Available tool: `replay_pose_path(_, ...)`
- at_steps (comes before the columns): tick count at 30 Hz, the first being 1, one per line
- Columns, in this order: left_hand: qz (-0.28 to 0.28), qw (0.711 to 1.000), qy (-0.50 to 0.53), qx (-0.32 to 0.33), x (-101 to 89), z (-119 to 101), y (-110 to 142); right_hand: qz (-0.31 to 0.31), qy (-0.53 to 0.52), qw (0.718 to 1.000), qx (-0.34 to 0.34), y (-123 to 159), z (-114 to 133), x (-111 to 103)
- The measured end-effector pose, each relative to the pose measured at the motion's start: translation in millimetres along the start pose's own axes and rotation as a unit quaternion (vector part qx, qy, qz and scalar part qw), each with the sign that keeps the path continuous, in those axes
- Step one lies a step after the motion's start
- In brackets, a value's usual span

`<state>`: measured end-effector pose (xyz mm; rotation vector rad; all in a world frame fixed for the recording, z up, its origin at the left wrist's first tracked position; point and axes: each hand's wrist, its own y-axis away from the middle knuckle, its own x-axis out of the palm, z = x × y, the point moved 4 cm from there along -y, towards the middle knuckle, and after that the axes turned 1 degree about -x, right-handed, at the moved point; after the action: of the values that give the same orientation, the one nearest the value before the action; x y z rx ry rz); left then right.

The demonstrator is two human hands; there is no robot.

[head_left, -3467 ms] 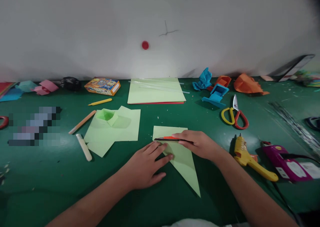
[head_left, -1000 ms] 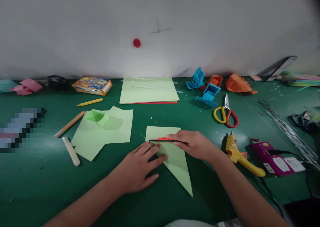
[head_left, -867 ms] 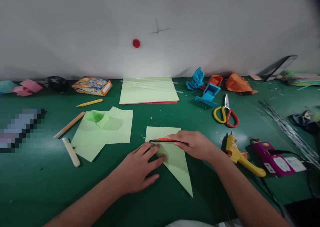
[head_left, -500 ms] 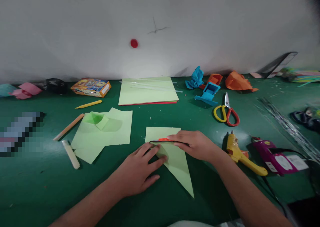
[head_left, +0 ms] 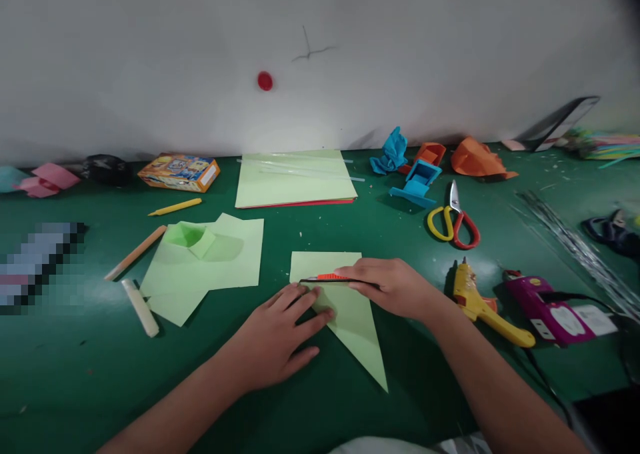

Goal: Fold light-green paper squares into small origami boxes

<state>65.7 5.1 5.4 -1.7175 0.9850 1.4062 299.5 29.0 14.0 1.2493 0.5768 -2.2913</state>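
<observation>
Mid-frame, my right hand (head_left: 393, 286) pinches an orange cutter (head_left: 333, 277), fingers curled. My left hand (head_left: 280, 341), fingers spread, touches green paper (head_left: 356, 324).

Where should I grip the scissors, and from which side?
Probably by the red loop and yellow loop of the scissors, coming from above and the near side: the loops face near, the metal blades point toward the wall. The glue gun lies just nearer than the loops, so sliding in low looks awkward. The right hand holds the craft knife.
</observation>
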Motion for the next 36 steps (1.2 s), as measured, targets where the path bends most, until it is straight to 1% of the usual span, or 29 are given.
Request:
replay_pose_path(5, -0.010, 1.000, -0.004, 0.004, 0.9, 0.1, 1.5, 0.008, 0.001, 1.000, 0.007, 0.0, 0.1, -0.6)
replay_pose_path(21, -0.009, 1.000, -0.009, 0.002, 0.3, -0.4, 0.2, -0.002, -0.005, 1.000, 0.010, 2.2, 0.2, -3.6)
replay_pose_path(30, -0.017, 1.000, 0.007, 0.003, -0.3, 0.1, 0.3, 0.007, -0.002, 1.000, 0.007, 4.2, 0.9, -4.6)
replay_pose_path(36, -0.007, 1.000, 0.008, 0.003, 1.0, 1.0, 0.2, 0.002, 0.008, 1.000, 0.012, 5.8, 0.7, -6.3)
